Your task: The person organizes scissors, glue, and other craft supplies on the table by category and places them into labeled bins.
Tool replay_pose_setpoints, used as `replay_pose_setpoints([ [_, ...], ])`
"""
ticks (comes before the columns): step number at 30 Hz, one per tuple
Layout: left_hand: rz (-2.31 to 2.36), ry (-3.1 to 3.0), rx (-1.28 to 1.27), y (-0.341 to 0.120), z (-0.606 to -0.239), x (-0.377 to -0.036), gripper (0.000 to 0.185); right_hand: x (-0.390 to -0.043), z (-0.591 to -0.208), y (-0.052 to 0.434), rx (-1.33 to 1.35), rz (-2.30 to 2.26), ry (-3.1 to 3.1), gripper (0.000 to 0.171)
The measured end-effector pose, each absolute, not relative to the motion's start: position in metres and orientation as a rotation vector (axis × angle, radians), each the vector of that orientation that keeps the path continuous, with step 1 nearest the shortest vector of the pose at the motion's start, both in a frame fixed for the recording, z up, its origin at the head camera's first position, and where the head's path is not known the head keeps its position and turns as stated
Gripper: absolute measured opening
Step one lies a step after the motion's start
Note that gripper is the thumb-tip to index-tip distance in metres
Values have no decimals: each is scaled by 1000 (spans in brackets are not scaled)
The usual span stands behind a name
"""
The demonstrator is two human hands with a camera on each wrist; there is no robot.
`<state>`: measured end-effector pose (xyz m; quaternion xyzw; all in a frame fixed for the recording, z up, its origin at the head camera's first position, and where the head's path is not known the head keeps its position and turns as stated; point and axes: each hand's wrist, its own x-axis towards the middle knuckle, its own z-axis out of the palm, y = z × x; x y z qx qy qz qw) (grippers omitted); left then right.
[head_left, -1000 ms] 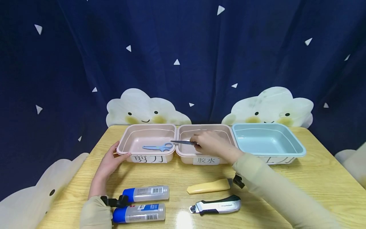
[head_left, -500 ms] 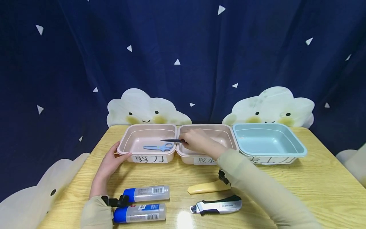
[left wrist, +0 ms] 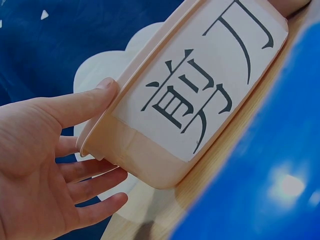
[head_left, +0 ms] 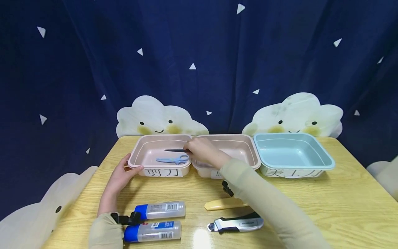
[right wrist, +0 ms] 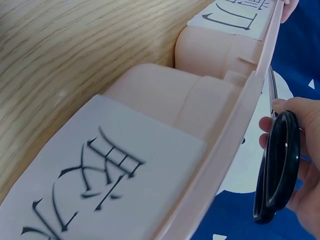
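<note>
My right hand grips black scissors by the handle, their blades pointing left over the left pink tray. Light blue scissors lie inside that tray. My left hand rests open against the tray's front left corner, thumb on the rim. In the right wrist view the black handle loop sits in my fingers above the tray rims.
A second pink tray and a blue tray stand in a row to the right, each labelled. Near the table's front lie two blue-capped glue bottles, a yellow utility knife and a black-and-grey utility knife.
My right hand has carried the black scissors leftward, from over the middle tray to over the left tray. My left hand has stayed at the tray corner.
</note>
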<state>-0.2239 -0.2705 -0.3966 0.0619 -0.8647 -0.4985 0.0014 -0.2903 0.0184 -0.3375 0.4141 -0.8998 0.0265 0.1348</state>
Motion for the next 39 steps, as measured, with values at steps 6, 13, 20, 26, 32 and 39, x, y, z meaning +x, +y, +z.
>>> replay_pose_setpoints([
  [6, -1552, -2708, 209, -268, -396, -224, 87, -294, -338, 5, 1201, 75, -2643, 8],
  [13, -1566, -2726, 198, -269, -394, -224, 85, -298, -343, -10, 1217, 174, -2648, 9],
  [20, -1561, -2735, 209, -271, -397, -223, 87, -305, -346, -21, 1169, 256, -2703, 10],
  [26, -1532, -2739, 200, -274, -396, -222, 88, -310, -351, -32, 1116, 256, -2726, 14],
  [32, -1526, -2742, 173, -274, -396, -223, 90, -313, -355, -40, 1050, 207, -2705, 14],
  [39, -1532, -2750, 174, -272, -395, -224, 89, -316, -357, -48, 968, 280, -2716, 12],
])
